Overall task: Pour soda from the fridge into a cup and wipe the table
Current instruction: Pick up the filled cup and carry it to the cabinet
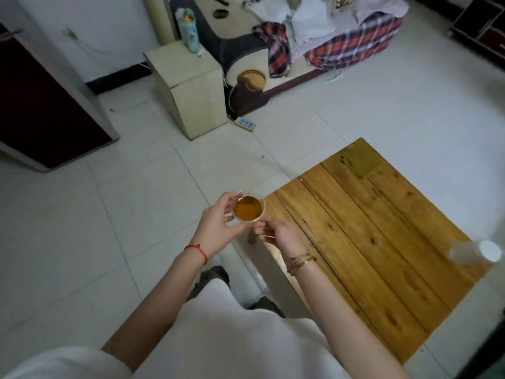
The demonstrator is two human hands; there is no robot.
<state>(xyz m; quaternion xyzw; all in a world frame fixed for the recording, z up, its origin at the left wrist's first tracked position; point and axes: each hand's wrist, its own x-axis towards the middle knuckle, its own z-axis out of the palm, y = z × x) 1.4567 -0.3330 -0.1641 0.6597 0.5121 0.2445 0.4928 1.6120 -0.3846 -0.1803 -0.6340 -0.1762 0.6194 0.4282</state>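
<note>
- A dark red fridge [41, 105] with a pale frame is seen at the far left, standing on the white tiled floor [82, 214].
- A cream cabinet [191, 88] is placed right of the fridge, against the wall; a pale blue bottle [190, 31] is stood upright on its top.
- A white power strip [245, 123] is laid on the floor just beside the cabinet's foot.
- The left hand [218, 228] is raised in the middle of the view, a red cord [197, 250] being worn at its wrist. Its grip is closed on the cup [248, 207]: thumb and fingers are curled round the cup's left side.
- The cup is clear and partly filled with amber soda. It is held upright in the air, over the near left corner of the tabletop [369, 242], at the edge where wood meets floor.
- The right hand [281, 236] is brought to the cup's lower right side, gold bracelets [300, 262] being worn at its wrist. Its fingertips are set against the cup's rim and wall; the grip is narrow and pinched on the cup.
- A sofa [273, 64] is seen at the top, behind the cabinet, strewn with plaid cloth [355, 47] and white cloth [314, 20].
- The tabletop is made of wooden planks and carries a dull greenish patch [360, 162] near its far corner.
- A clear bottle [475, 251] with a white cap is seen, blurred, at the tabletop's right edge; whether it stands or lies cannot be told.
- Dark furniture [483, 26] is seen at the top right corner.
</note>
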